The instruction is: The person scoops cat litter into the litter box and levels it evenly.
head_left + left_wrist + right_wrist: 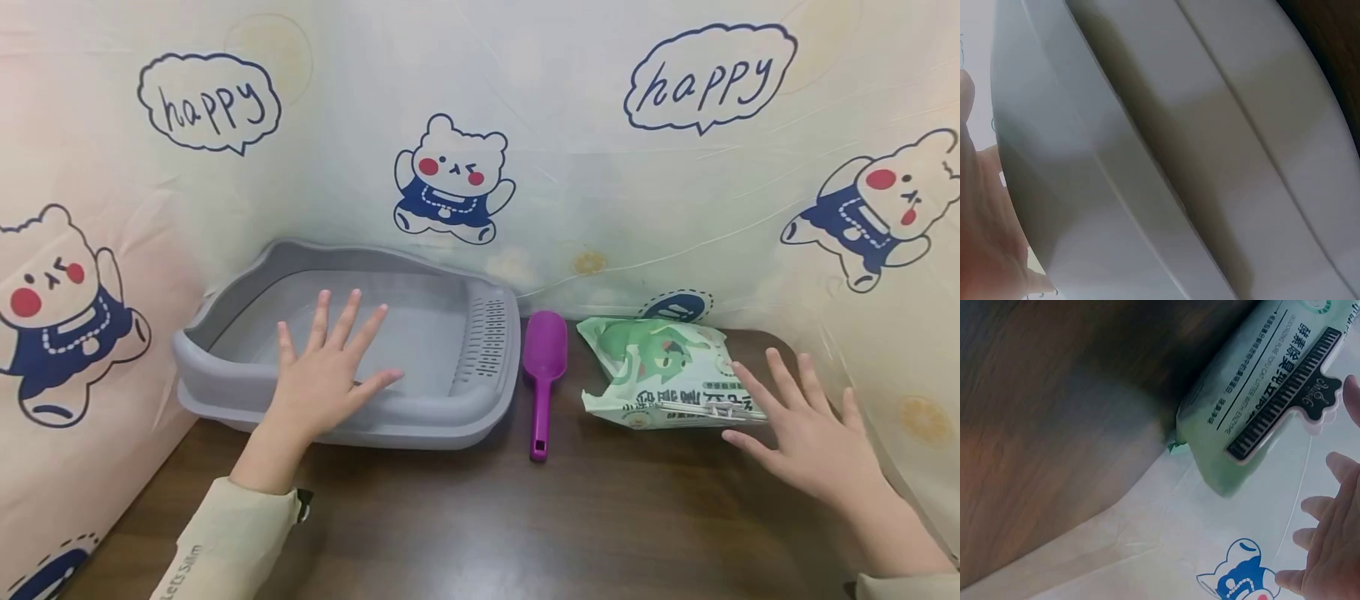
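Note:
My left hand [318, 375] is spread with straight fingers over the front rim of a grey litter box [435, 425]. In the left wrist view the outer wall of the box [1104, 187] fills most of the frame, with part of the hand at the left edge. My right hand [817, 442], fingers also spread, hovers beside the right end of a green and white bag of tofu cat litter [660, 358]. A piano-patterned bag clip [1291, 394] sits across the bag's end. Neither hand holds anything.
A purple litter scoop [545, 350] lies between the box and the bag, handle toward me. Everything stands on a dark brown wooden table [465, 517]. A pale curtain [570, 183] with printed bears and "happy" bubbles closes off the back and both sides.

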{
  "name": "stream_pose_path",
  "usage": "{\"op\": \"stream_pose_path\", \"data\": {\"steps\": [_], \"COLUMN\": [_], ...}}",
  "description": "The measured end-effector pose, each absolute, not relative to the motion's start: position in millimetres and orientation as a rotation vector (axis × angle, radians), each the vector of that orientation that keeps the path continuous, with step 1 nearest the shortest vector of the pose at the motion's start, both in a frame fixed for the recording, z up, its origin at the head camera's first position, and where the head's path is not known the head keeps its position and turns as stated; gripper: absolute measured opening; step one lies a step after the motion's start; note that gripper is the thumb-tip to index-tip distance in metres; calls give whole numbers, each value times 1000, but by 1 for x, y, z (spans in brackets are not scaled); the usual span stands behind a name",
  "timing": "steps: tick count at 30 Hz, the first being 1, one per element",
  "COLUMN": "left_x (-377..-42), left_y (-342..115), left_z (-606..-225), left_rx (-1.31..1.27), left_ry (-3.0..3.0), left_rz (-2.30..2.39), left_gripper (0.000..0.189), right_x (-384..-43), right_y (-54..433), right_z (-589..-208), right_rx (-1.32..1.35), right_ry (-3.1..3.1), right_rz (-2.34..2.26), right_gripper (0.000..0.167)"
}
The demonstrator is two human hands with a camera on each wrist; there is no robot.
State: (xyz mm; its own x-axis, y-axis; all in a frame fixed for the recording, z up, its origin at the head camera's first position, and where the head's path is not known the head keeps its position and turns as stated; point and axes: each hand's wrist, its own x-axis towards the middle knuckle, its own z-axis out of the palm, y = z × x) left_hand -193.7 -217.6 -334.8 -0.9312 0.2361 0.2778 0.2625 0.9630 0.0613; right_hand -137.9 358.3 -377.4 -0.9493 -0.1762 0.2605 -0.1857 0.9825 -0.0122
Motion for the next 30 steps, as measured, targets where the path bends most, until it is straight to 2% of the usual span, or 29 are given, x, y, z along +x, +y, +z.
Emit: {"op": "stream_pose_path", "data": {"steps": [23, 30], "left_x": [-192, -192], "left_y": [-145, -117], "left_z": [-338, -341], "left_rx": [-616, -741], "left_ry": [-2728, -2692], "left_rz": [-258, -290], "left_gripper": [80, 73], "right_x": [-148, -152], "right_y": [348, 348], "right_z": [-397, -399], "right_rx": [345, 363], "right_ry": [-2811, -2793], "right_rz": [130, 267], "right_gripper": [77, 62]}}
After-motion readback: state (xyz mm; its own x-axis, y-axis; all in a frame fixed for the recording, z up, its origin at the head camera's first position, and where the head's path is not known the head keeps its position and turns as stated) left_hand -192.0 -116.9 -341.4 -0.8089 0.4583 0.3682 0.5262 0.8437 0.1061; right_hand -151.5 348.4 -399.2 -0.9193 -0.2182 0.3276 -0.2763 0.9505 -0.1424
